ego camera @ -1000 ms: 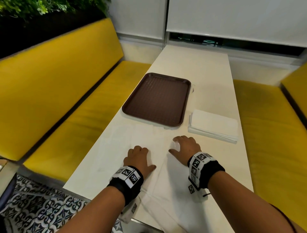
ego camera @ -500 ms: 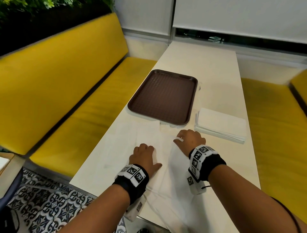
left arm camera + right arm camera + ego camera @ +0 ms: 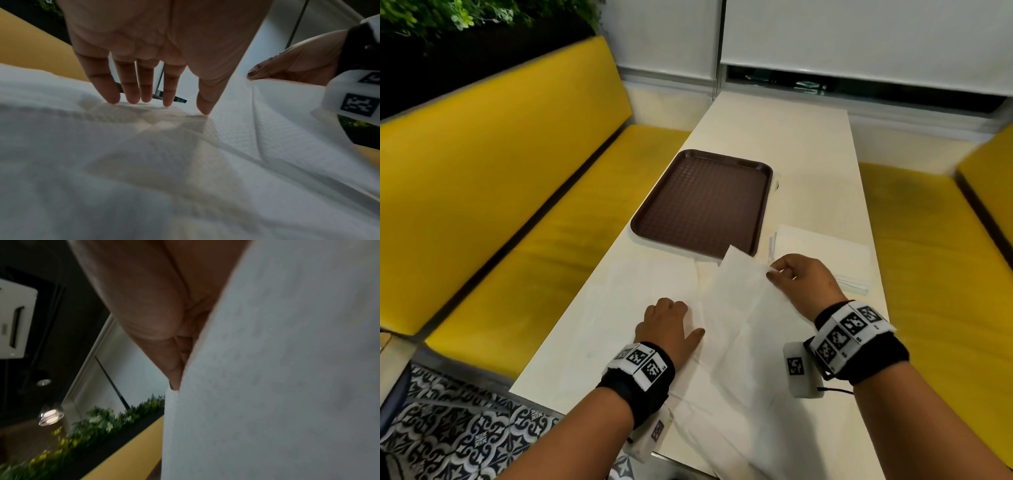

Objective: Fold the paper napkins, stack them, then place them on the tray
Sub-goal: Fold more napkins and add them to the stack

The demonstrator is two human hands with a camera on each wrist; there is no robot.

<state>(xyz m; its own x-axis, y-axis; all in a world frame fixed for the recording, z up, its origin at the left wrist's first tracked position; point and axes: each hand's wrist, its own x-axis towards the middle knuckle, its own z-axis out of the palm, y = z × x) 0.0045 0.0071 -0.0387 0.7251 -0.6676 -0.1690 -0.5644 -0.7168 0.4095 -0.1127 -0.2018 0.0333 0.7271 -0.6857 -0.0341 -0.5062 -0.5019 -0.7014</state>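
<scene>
A large white paper napkin [image 3: 739, 342] lies spread over the near end of the table. My left hand [image 3: 667, 325] presses it flat with straight fingers [image 3: 131, 91] near its middle. My right hand [image 3: 798, 281] pinches the napkin's far right edge and holds that flap [image 3: 743, 277] lifted off the table, tilted toward the left. In the right wrist view the raised sheet [image 3: 277, 369] fills the right side beside my thumb. A stack of folded white napkins [image 3: 822, 253] sits to the right, partly behind my right hand. The brown tray [image 3: 705, 202] lies beyond, with nothing on it.
The cream table [image 3: 808, 154] runs away toward a window with white blinds. Yellow benches [image 3: 500, 192] line both sides, the right one [image 3: 935, 246] close to the table edge. Patterned floor tiles [image 3: 448, 428] show at lower left.
My right hand has taken hold of the napkin's far right edge and lifted it up and leftward. The left hand stays pressed on the napkin.
</scene>
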